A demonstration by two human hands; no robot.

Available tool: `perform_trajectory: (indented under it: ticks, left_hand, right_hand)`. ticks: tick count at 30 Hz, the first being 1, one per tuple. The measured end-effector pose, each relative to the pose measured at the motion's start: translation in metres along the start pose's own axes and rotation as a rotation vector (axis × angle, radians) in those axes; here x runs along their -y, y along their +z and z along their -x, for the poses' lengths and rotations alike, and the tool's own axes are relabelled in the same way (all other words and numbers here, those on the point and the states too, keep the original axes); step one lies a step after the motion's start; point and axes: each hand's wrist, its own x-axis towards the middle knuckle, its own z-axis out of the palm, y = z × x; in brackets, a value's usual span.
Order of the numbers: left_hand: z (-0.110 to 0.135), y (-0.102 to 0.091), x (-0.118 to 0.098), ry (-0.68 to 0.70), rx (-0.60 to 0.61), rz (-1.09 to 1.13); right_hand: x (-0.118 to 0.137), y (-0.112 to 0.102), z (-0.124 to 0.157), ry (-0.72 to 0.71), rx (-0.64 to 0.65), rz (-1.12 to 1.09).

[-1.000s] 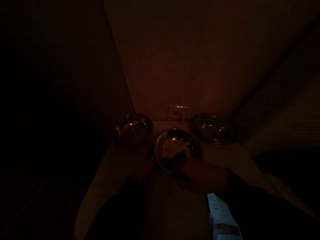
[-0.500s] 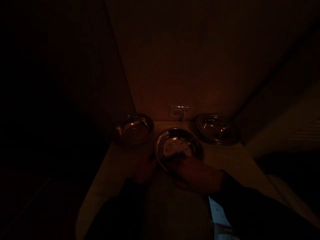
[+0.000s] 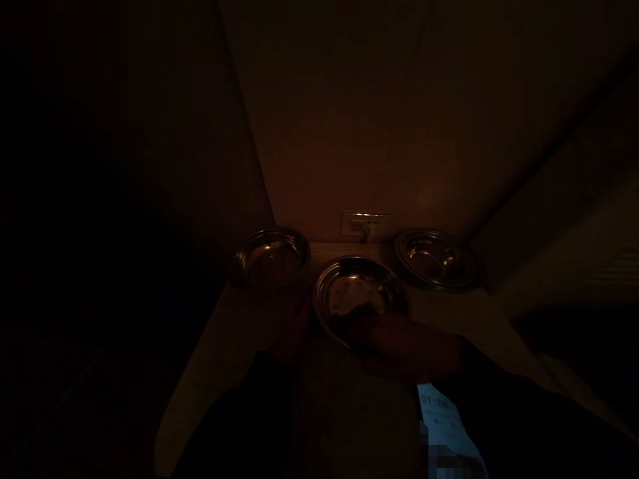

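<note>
The scene is very dark. A round, shiny metal plate (image 3: 353, 293) with a raised rim lies in front of me. My left hand (image 3: 289, 332) is at its left rim and appears closed on the edge, though the fingers are dim. Over the near part of the plate is my right hand (image 3: 399, 342), its fingers curled down inside the rim. Something dark shows under those fingers; I cannot tell whether it is a cloth, a shadow or a reflection.
Another metal dish (image 3: 272, 259) stands at the back left, and stacked metal plates (image 3: 436, 259) at the back right. Behind them a socket panel (image 3: 365, 225) with a plug is on the wall. A lit phone screen (image 3: 442, 416) shows below my right forearm, on the pale table (image 3: 200, 379).
My right hand has shifted slightly to the right on the plate. The picture has grown darker, and more of the lit screen shows. The plates keep their places.
</note>
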Motion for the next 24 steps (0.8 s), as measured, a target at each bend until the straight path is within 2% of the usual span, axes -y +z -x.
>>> perform_trajectory:
  ticks: [5, 9, 13, 20, 24]
  left_hand:
    - [0.003, -0.002, 0.001, -0.104, 0.11, 0.086]
    - [0.005, -0.003, 0.001, -0.104, 0.136, 0.154]
    - [0.003, -0.003, 0.004, -0.098, 0.141, 0.168]
    - [0.003, 0.001, 0.007, -0.069, 0.084, 0.331]
    - [-0.001, 0.003, 0.02, -0.203, 0.074, 0.479]
  right_hand:
    - [-0.001, 0.013, -0.008, 0.005, -0.093, -0.018]
    - [0.007, 0.025, -0.023, 0.019, -0.227, -0.073]
    - [0.015, 0.027, -0.034, 0.058, -0.332, -0.147]
    - [0.013, 0.034, -0.031, 0.088, -0.418, -0.134]
    - [0.014, 0.034, -0.039, 0.117, -0.499, -0.162]
